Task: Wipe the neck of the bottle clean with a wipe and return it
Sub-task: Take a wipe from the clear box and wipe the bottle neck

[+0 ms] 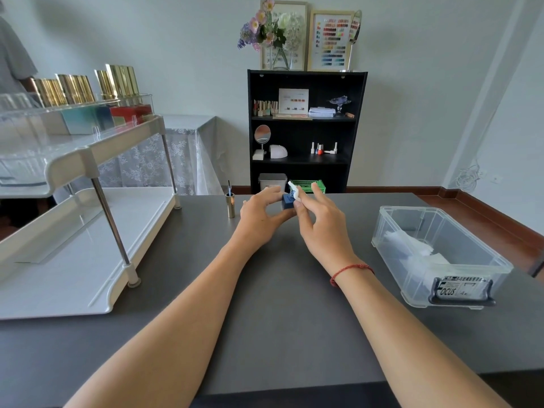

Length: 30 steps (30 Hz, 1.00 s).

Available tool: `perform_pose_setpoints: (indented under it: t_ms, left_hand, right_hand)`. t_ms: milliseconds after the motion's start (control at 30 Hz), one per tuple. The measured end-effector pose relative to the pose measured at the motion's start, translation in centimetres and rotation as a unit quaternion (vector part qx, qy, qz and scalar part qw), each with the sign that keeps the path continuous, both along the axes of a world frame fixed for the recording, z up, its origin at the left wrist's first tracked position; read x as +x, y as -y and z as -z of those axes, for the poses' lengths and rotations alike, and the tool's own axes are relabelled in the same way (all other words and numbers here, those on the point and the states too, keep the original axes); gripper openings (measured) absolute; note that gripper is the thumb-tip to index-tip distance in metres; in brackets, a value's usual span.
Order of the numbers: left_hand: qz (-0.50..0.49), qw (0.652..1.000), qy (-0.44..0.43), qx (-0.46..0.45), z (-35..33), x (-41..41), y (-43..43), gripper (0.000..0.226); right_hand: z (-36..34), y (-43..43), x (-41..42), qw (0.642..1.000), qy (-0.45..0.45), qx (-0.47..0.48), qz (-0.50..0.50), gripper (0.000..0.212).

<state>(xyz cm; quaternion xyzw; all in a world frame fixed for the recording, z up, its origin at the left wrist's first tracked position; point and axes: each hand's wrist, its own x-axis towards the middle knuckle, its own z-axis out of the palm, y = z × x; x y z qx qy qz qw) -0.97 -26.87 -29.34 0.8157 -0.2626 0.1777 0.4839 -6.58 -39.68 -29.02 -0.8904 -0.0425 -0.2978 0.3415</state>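
Near the bench's far edge, the left hand (259,214) clasps a small square blue bottle (288,202) while the right hand (319,220) pinches a white wipe (294,192) against its neck.

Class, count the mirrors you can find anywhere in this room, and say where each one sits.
2. A round mirror on a stand sits on the middle shelf of the black bookcase. An oval mirror on a tall stand is on top of it, right of the framed colour chart. Others may be hidden.
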Motion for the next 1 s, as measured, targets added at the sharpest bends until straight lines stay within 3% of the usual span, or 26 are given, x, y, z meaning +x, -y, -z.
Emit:
perform_pose_setpoints:
  t_ms: [133,367,567,1000]
  left_hand:
    - [-0.006,1.0,-0.009,0.015,0.1,-0.2,-0.1,0.032]
    - [-0.093,0.989,-0.059,0.097,0.4,0.6,0.1,0.03]
    - [-0.043,0.993,-0.097,0.059,0.3,0.3,0.1,0.027]
    - [-0.01,0.994,-0.071,0.081,-0.1,-0.3,0.3,0.028]
  right_hand:
    - [-0.1,0.2,-0.1,0.999,-0.019,0.036,-0.024,0.037]
    - [0.1,0.1,0.0,0.997,-0.079,0.011,-0.018,0.038]
    - [0.2,0.2,0.0,0.995,-0.098,-0.016,-0.005,0.038]
    - [0.5,0.6,0.4,0.993,-0.11,-0.005,0.03,0.039]
